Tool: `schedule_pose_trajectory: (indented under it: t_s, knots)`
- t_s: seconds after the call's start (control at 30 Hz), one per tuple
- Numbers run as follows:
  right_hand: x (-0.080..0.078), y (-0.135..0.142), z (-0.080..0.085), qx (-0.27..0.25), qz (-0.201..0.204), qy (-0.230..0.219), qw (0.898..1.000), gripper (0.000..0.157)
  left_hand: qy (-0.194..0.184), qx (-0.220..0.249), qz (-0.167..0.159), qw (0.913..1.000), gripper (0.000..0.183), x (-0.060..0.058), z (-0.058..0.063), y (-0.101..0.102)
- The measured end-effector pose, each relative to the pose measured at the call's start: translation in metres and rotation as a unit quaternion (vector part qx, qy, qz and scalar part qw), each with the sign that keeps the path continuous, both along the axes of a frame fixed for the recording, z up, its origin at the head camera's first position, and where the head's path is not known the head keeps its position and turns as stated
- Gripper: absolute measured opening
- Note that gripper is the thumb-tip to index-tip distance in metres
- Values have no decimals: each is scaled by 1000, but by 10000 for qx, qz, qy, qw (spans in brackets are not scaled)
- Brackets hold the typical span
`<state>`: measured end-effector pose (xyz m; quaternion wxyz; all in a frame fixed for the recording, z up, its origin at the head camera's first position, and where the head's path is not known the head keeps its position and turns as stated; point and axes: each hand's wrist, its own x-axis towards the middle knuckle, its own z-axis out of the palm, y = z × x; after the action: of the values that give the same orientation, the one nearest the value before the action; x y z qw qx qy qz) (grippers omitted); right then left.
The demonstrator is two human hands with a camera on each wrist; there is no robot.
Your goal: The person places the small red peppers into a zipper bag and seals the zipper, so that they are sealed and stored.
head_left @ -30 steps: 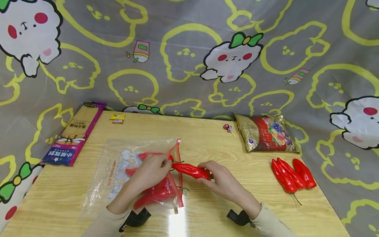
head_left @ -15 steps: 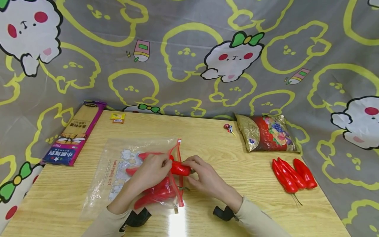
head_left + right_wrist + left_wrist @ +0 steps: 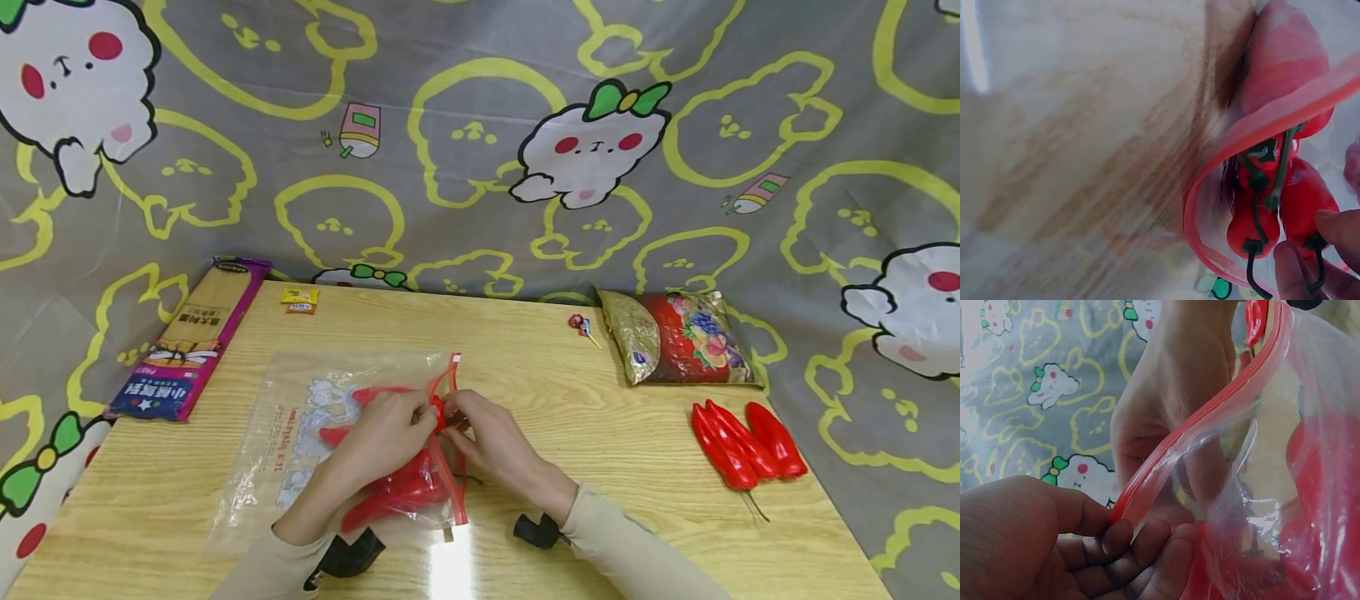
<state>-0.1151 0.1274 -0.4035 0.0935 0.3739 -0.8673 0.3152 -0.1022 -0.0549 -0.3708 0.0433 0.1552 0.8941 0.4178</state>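
Observation:
A clear zip bag point(image 3: 251, 475) with a red zip edge point(image 3: 1210, 406) lies on the table, its mouth facing right. Several red peppers point(image 3: 393, 504) show through its plastic. My left hand point(image 3: 386, 429) pinches the zip edge between thumb and fingers, keeping the mouth parted. At the opening, my right hand point(image 3: 491, 433) holds a red pepper point(image 3: 1307, 200) by its green stem end, most of it inside the bag. Beside it in the right wrist view, other peppers point(image 3: 1252, 228) have their stems pointing out of the mouth.
Several loose red peppers point(image 3: 750, 446) lie at the table's right side. A gold and red packet point(image 3: 675, 337) stands behind them, with a lollipop point(image 3: 583, 327) to its left. At the left are a pasta packet point(image 3: 187, 342) and small wrapped sweets point(image 3: 300, 298). Patterned cloth point(image 3: 465, 167) closes off the back.
My right hand has moved left, sliding the red pepper from outside the zip edge into the bag. My left hand has kept its grip on the edge.

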Motion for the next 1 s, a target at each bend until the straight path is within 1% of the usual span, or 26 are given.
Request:
schedule_pose_trajectory:
  t_s: [0.17,0.4,0.57,0.67,0.77,0.83,0.9,1.0]
  knots:
    - [-3,-1,-2,123,19,163,9998,17,66,5,5,10000,21,0,-1,0]
    - [-6,-5,-4,557,126,533,9969,21,13,6,18,10000,24,0,1,0]
    - [-5,-5,-3,712,129,506,9961,20,-66,-21,43,10000,24,1,1,0]
    - [-1,0,2,759,63,444,9961,22,-19,-55,41,10000,23,1,1,0]
    - [4,13,7,693,-134,484,9963,21,99,-60,36,9999,23,1,0,0]
    - [8,29,11,588,-356,597,9958,19,170,-32,34,9998,24,0,-1,0]
    - [10,50,13,536,-662,753,9935,18,193,-8,43,9998,25,0,-1,0]
    - [12,89,12,555,-1229,986,9860,18,152,-3,66,9999,25,1,-1,0]
